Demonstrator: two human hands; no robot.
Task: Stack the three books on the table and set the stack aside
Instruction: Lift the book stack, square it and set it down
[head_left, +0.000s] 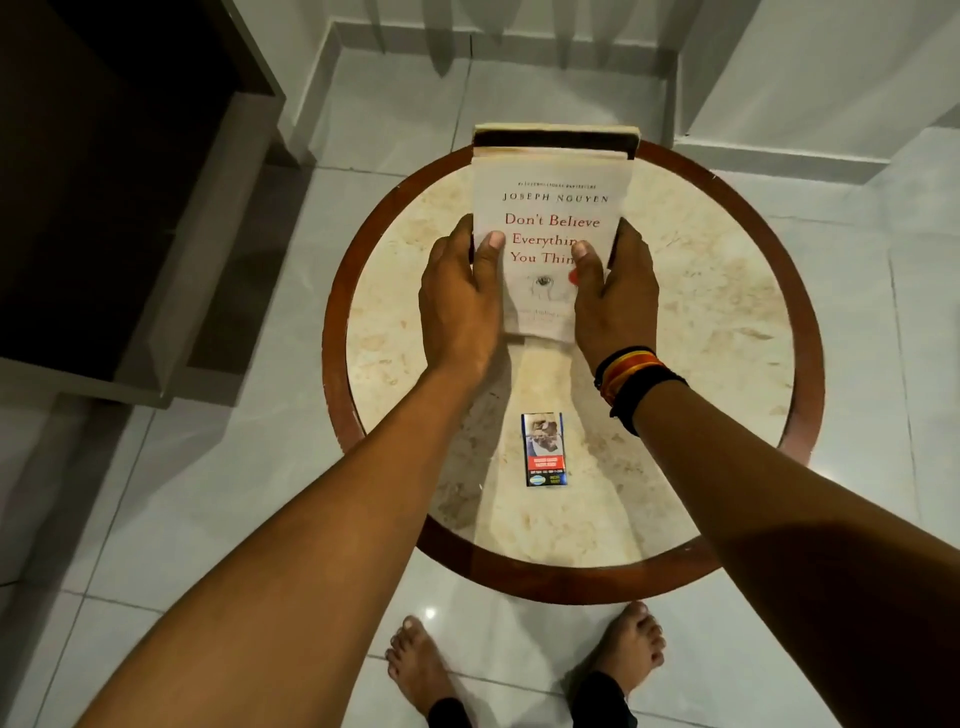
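the stacking part looks done — the books (551, 208) sit in one pile, a white-covered title on top, a dark cover and pale page edges showing beneath it at the far end. how many lie under the top one cannot be counted for sure from here. the left hand (460, 296) and the right hand (613, 296) clamp the pile from either side, thumbs pressed on the top cover, fingers wrapped over the edges. whether the pile rests on the table or is just lifted cannot be told.

what seems left is setting it aside.

the round table (727, 322) has a pale marbled top and a reddish wooden rim — a small printed packet (543, 450) lies near the person. below are glossy white floor tiles (883, 364), bare feet (524, 660), and dark furniture (104, 182) at left.
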